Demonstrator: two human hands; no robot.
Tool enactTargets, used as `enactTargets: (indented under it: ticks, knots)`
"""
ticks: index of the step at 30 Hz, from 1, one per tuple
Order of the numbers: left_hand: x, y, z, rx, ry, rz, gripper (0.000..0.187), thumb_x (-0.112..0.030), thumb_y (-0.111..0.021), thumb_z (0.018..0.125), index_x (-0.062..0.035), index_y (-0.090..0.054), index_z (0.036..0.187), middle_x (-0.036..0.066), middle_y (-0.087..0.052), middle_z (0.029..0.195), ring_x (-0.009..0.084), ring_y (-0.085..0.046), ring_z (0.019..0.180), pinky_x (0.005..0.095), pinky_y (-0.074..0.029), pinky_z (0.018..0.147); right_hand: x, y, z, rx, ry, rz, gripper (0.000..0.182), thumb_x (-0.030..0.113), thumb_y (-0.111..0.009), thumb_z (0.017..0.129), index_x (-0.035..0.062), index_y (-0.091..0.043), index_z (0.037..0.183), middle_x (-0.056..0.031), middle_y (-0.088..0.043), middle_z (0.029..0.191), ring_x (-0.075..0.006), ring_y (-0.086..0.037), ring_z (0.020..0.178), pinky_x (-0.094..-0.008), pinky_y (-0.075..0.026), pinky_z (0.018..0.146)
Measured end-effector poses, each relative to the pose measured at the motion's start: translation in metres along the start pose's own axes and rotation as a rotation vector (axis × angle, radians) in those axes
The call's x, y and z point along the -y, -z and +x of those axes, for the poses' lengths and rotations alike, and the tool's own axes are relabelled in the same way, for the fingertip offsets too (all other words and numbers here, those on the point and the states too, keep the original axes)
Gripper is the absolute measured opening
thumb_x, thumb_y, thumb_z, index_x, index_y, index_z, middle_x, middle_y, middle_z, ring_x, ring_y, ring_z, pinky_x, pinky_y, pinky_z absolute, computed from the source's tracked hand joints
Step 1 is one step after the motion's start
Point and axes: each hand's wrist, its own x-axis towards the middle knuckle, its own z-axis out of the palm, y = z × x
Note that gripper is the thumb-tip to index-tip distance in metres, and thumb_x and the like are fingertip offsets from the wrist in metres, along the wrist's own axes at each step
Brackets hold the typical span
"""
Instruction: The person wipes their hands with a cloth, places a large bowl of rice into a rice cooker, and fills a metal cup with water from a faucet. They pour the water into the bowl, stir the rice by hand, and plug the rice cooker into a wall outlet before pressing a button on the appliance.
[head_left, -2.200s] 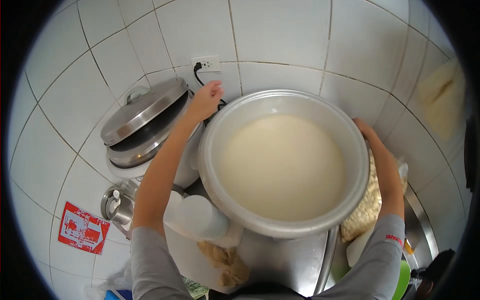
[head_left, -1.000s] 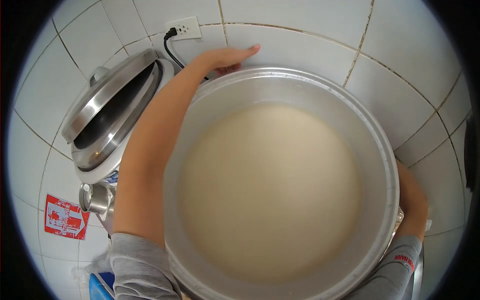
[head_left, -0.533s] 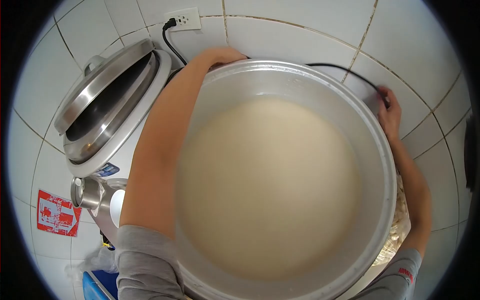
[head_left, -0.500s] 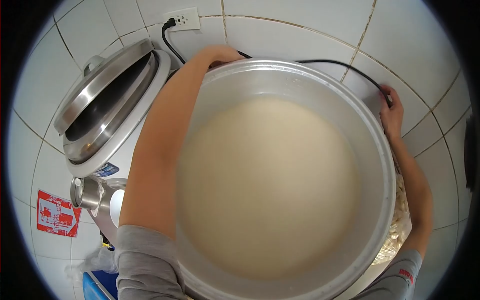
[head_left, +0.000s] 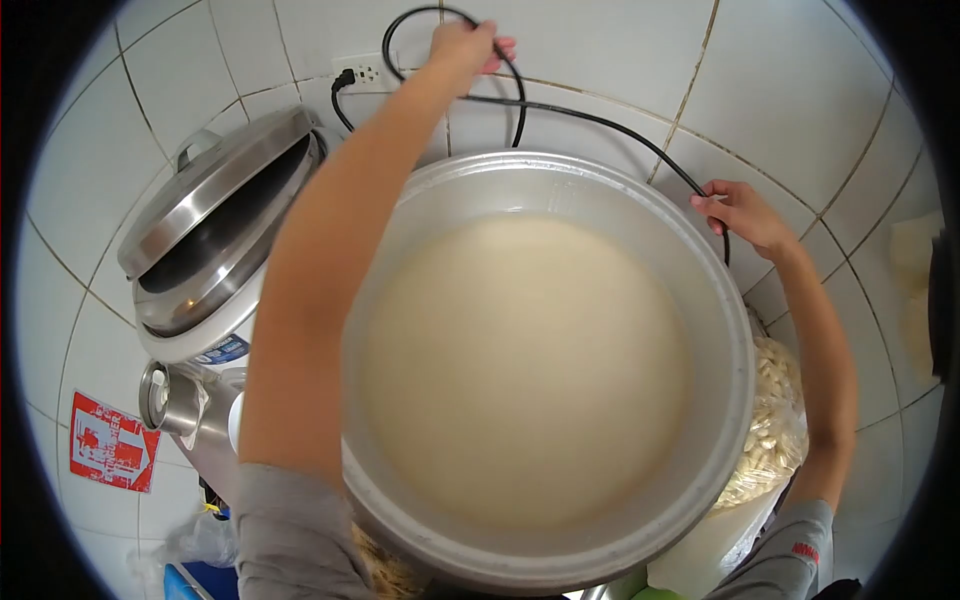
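A black cord (head_left: 610, 122) runs along the tiled wall behind a large metal pot (head_left: 738, 390) of cloudy, pale liquid (head_left: 530, 370). My left hand (head_left: 468, 50) is raised above the pot's far rim, closed on the cord, which makes a loop there. At the right, my right hand (head_left: 738, 212) pinches the same cord just beyond the rim; from there it drops behind the pot. Both forearms pass on either side of the liquid, the left one over the pot's left rim.
A steel cooker with a tilted lid (head_left: 215, 190) stands at the left, near a wall outlet (head_left: 372, 72) with a black plug. Below it are a metal canister (head_left: 172, 397) and a red sign (head_left: 112, 442). A clear bag of pale pieces (head_left: 768, 435) sits right of the pot.
My left hand has risen from behind the pot's rim, lifting a loop of cord. My right hand has moved left with the cord. The pot appears slightly lower and further left.
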Motion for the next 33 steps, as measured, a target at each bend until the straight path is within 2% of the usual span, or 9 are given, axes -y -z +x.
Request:
enactTargets:
  ticks: [6,9,11,12,15,16,19,27,33]
  knots:
    - [-0.082,-0.022,-0.017,0.254,-0.233,0.079,0.033,-0.021,-0.043,0.091,0.0078,-0.048,0.106,0.019,-0.058,0.097,0.0232,-0.06,0.085,0.0301,-0.051,0.069,0.085,-0.029,0.03,-0.765,0.554,-0.339,0.039,0.036,-0.064,0.075,-0.0003,-0.059,0.088,-0.0066,-0.059,0.09,-0.0236,-0.056,0.081,-0.0373,-0.044,0.067]
    - [-0.103,-0.04,-0.04,0.366,-0.24,0.117,0.033,-0.021,-0.042,0.091,0.0088,-0.049,0.103,0.018,-0.059,0.095,0.0227,-0.061,0.08,0.0295,-0.051,0.065,0.149,-0.06,0.028,-0.773,0.897,-0.45,0.025,0.029,-0.06,0.077,0.0052,-0.062,0.085,-0.0028,-0.059,0.086,-0.0253,-0.055,0.085,-0.0378,-0.043,0.074]
    - [-0.115,-0.046,-0.057,0.417,-0.216,0.171,0.033,-0.021,-0.042,0.091,0.009,-0.049,0.102,0.018,-0.059,0.094,0.0225,-0.062,0.078,0.0294,-0.051,0.064,0.164,-0.075,0.032,-0.478,0.929,-1.538,0.014,0.023,-0.055,0.08,0.0144,-0.065,0.082,0.0003,-0.061,0.087,-0.022,-0.054,0.091,-0.0388,-0.036,0.088]
    - [-0.12,-0.047,-0.063,0.458,-0.249,0.162,0.033,-0.022,-0.042,0.09,0.0089,-0.05,0.102,0.018,-0.059,0.093,0.0225,-0.062,0.078,0.0293,-0.051,0.063,0.163,-0.079,0.031,-0.426,0.598,-1.82,0.018,0.024,-0.051,0.082,0.0222,-0.061,0.097,0.0007,-0.063,0.089,-0.0187,-0.053,0.095,-0.0371,-0.028,0.096]
    - [-0.126,-0.042,-0.068,0.552,-0.313,0.091,0.035,-0.024,-0.043,0.09,0.0087,-0.049,0.103,0.018,-0.058,0.095,0.0228,-0.062,0.078,0.0292,-0.051,0.062,0.15,-0.063,0.025,-0.562,0.309,-1.795,0.034,0.027,-0.052,0.083,0.0241,-0.049,0.117,0.0001,-0.063,0.093,-0.02,-0.055,0.091,-0.0372,-0.026,0.098]
    - [-0.128,-0.039,-0.071,0.56,-0.293,0.059,0.036,-0.024,-0.042,0.09,0.0087,-0.049,0.103,0.019,-0.058,0.096,0.023,-0.062,0.079,0.0296,-0.051,0.062,0.155,-0.056,0.025,-0.339,0.142,-1.809,0.049,0.029,-0.052,0.084,0.0259,-0.033,0.129,0.0008,-0.063,0.086,-0.0197,-0.057,0.082,-0.0367,-0.029,0.096]
    - [-0.136,-0.027,-0.084,0.576,-0.261,-0.02,0.039,-0.026,-0.041,0.091,0.0088,-0.046,0.106,0.02,-0.056,0.101,0.0239,-0.061,0.082,0.0303,-0.051,0.066,0.153,-0.045,0.024,-0.352,0.131,-1.826,0.049,0.028,-0.053,0.083,0.0277,-0.032,0.128,0.0011,-0.061,0.079,-0.0186,-0.058,0.077,-0.0368,-0.032,0.092]
    - [-0.137,0.066,-0.125,1.062,-0.002,0.333,0.042,-0.035,-0.042,0.09,0.0015,-0.05,0.11,0.012,-0.059,0.098,0.0176,-0.059,0.085,0.0294,-0.048,0.074,0.134,-0.034,0.031,-0.995,0.453,-1.351,0.045,0.024,-0.061,0.076,0.0253,-0.04,0.115,0.0009,-0.052,0.064,-0.0158,-0.054,0.065,-0.0328,-0.037,0.07]
    - [-0.049,0.031,-0.077,0.716,-0.008,0.299,0.048,-0.04,-0.043,0.089,0.0024,-0.05,0.111,0.012,-0.058,0.097,0.0179,-0.058,0.087,0.0297,-0.047,0.074,0.13,-0.04,0.031,-1.106,0.629,-1.135,0.038,0.018,-0.058,0.077,0.0212,-0.045,0.113,0.0011,-0.047,0.068,-0.0158,-0.049,0.069,-0.035,-0.034,0.067]
